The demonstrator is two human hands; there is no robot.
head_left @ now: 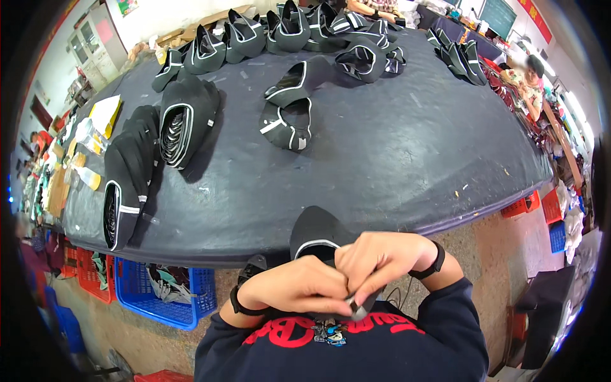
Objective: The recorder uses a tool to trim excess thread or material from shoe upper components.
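Observation:
Close to my body, at the table's near edge, I hold a black sun visor (316, 223) with white trim, its brim toward the table. My left hand (294, 283) is closed on the visor's band. My right hand (382, 256) meets it there, fingers also closed on the band. Between the fingertips shows a small pale, shiny piece (359, 312); its kind is too small to make out. Much of the band is hidden behind my hands. Beyond them on the table lies another visor, a loose one (285, 127), with white-edged straps.
Nested stacks of black visors, a short stack (207, 105) and a long stack (133, 149), lie on the dark-covered table (382, 172). A row of visors (245, 39) lines the far side. Bottles (88, 177) stand left. Below is a blue basket (191, 312). A co-worker (529, 83) sits right.

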